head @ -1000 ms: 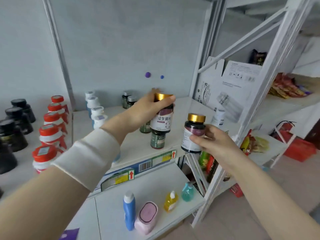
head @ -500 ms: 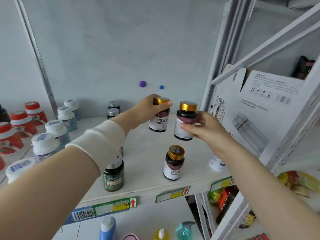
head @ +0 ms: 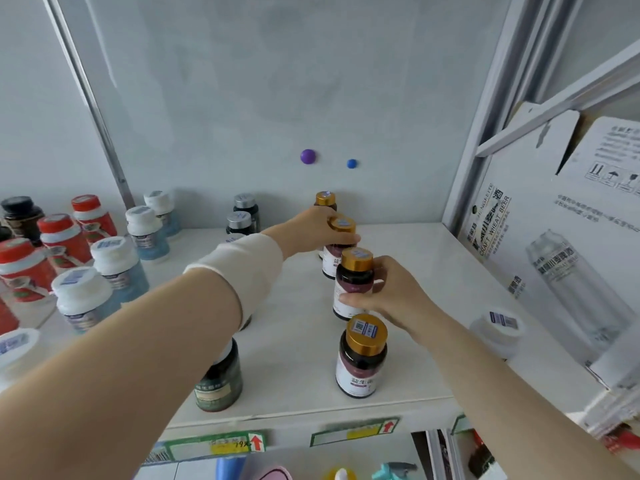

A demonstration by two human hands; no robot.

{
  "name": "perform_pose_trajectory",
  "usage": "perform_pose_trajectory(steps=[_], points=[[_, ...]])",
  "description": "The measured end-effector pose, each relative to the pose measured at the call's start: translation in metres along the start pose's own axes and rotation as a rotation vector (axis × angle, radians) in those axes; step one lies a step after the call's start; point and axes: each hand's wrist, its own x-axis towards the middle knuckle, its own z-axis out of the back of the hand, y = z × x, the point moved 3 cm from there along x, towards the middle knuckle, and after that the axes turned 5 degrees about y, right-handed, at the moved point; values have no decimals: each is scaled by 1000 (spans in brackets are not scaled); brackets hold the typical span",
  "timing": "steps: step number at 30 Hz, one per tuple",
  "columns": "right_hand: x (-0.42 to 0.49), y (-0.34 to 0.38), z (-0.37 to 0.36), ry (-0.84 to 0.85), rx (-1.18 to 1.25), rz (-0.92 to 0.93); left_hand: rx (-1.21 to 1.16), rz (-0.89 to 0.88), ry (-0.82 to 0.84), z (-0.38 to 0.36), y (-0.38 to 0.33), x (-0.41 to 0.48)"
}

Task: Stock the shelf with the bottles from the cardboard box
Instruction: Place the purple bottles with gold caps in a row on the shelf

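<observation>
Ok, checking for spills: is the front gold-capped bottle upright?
Upright: the front gold-capped bottle stands on its base on the shelf, cap on top.

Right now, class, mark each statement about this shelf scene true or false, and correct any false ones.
1. Each hand grips a gold-capped bottle. True: the left hand holds the second bottle from the back, and the right hand holds the third bottle.
2. The front gold-capped bottle is being held. False: it stands on the shelf and no hand touches it.
3. The red-capped bottles stand right of the gold-capped row. False: they stand to its left.
4. The cardboard box is right of the gold-capped row. True.
</observation>
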Motion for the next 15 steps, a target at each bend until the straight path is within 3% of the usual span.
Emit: perform_pose_trajectory(steps=[15], points=[[10, -19, -20, 11, -77, 81, 173, 17, 28, -13, 14, 16]])
